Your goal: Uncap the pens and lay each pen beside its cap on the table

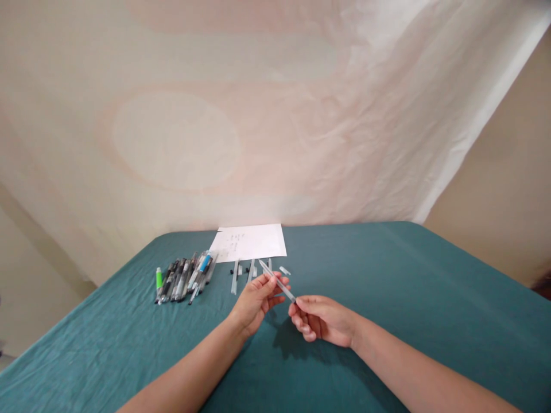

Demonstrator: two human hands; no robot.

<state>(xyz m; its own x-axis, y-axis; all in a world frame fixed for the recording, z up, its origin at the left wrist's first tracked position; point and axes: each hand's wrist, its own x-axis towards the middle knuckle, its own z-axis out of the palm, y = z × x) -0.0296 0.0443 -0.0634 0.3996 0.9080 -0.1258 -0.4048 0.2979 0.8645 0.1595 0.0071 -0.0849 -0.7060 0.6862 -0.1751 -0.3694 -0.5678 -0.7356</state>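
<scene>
The green-covered table [408, 321] bears paper [253, 244], bunched pens [183, 278], separate pen parts [235, 281] and a clear cap [284, 269].

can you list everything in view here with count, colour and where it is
held pen: 1, clear-grey, between both hands
pen pile: too bunched to count, mostly black, grey, clear, some blue, table's left
green item: 1, bright green, pile's left end
pen barrels: 3 visible, clear, beyond left hand
small parts: several, black and clear, beside barrels
loose clear piece: 1, right of barrels
paper: 1, white, marked, table's back
tablecloth: 1, teal
backdrop: 1, pale pinkish, behind table
hands: 2, left, right
</scene>
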